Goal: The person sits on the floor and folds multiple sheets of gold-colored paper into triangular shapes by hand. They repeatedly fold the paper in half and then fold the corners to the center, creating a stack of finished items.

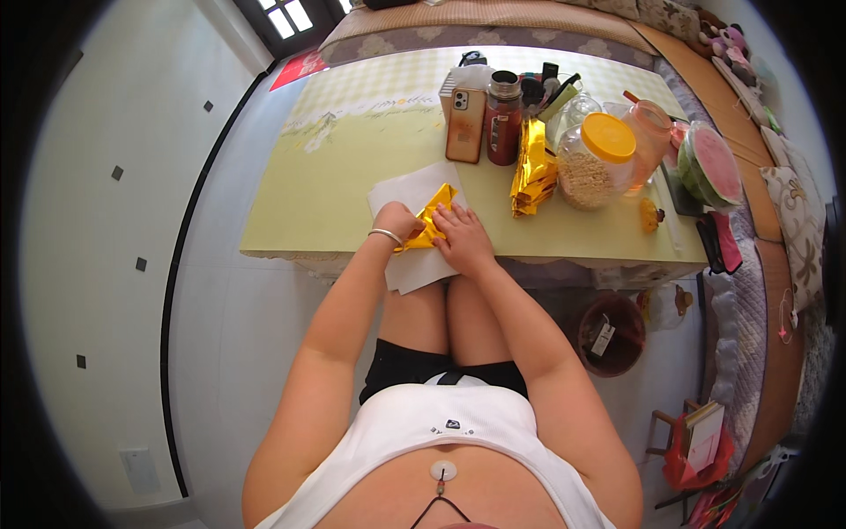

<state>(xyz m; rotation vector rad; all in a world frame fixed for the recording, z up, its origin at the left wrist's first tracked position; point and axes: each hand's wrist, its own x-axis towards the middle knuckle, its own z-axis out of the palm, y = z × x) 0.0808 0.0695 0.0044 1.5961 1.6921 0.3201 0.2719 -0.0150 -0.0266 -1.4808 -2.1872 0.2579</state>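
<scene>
A piece of shiny gold foil paper (426, 231), partly folded to a slanted edge, lies on white paper sheets (388, 193) at the near edge of the table. My left hand (397, 220), with a silver bangle at the wrist, has its fingers curled in at the foil's left side and grips it. My right hand (464, 238) rests flat on the foil's right side, fingers stretched out. The white sheets reach over the table edge toward my lap. To the right stands a bundle of folded gold foil (531, 172).
Behind the sheets stand a phone (464, 128) and a dark red bottle (502, 132). Farther right are a yellow-lidded jar (586, 172), a pink clear container (650, 132) and a cut watermelon (714, 167). A dark red bin (630, 322) sits below the table's right side.
</scene>
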